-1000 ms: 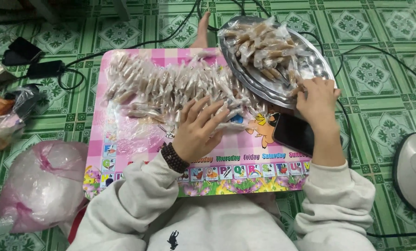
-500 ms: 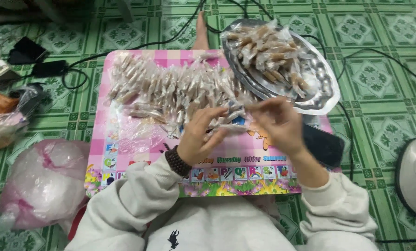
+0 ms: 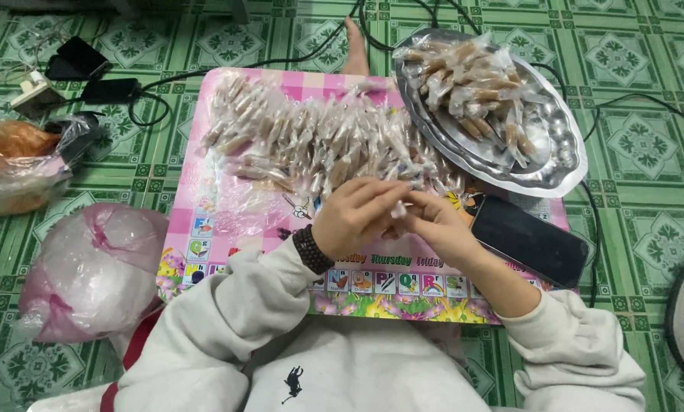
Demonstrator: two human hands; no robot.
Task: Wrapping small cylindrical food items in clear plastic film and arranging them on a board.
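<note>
A pink picture board (image 3: 227,221) was laid as the surface on the green tiled floor (image 3: 647,152), with rows of wrapped sweets (image 3: 311,141) spread on it and a metal tray (image 3: 563,160) of more alongside. One small wrapped sweet (image 3: 398,207) was held above the board's near edge, pinched between the left hand (image 3: 353,217) and the right hand (image 3: 441,229), both grips closed narrowly on its wrapper. The wrapping step was judged to be in hand, the next move calling for a firm twist of the wrapper ends.

Tray (image 3: 563,164): polished metal, mirror-bright, embossed rim. Wrapped sweets (image 3: 319,141): clear crinkled plastic film, glossy, over matt brown contents. Board (image 3: 204,229): smooth printed plastic, slight sheen. Phone (image 3: 529,240): black glass, glossy. Bag (image 3: 90,267): thin translucent plastic, wrinkled. Sleeves (image 3: 227,320): matt knit cloth. Floor (image 3: 647,91): glazed patterned tile. Bracelet (image 3: 311,250): dark matt beads.
</note>
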